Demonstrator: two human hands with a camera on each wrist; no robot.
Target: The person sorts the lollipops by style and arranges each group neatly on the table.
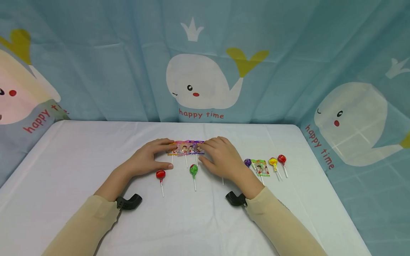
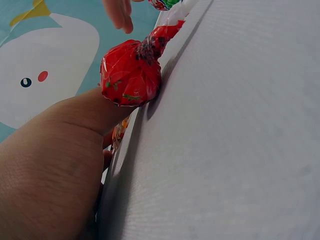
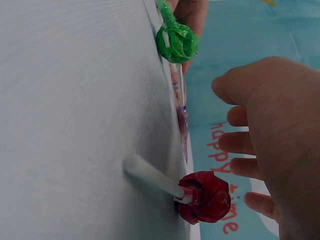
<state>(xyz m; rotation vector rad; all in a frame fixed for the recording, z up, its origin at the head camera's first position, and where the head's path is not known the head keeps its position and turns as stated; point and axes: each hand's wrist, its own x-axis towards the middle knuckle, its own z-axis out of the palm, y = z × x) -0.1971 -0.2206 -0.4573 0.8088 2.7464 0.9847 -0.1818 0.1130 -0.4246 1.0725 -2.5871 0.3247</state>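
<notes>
Three flat-wrapped lollipops [image 1: 185, 147], orange, pink and purple, lie side by side on the white table, sticks toward me. At the row's left end, my left hand [image 1: 142, 159] rests its fingertips on the orange wrapper, thumb apart. My right hand [image 1: 224, 158] reaches over the purple end with fingers loosely extended; the right wrist view shows them spread and holding nothing. A round red lollipop [image 2: 131, 75] lies just in front of my left thumb. Between the hands is a green lollipop [image 1: 193, 170]. Beneath my right hand lies a dark red lollipop [image 3: 204, 197], mostly hidden in the head view.
Right of my right forearm lie a purple lollipop [image 1: 247, 163], a green flat-wrapped one [image 1: 261, 168], a yellow one [image 1: 273, 162] and a red one [image 1: 282, 159]. A blue whale-print curtain [image 1: 128, 78] hangs behind the table [image 1: 179, 227]. Black wrist cameras [image 1: 129, 202] sit by both sleeves.
</notes>
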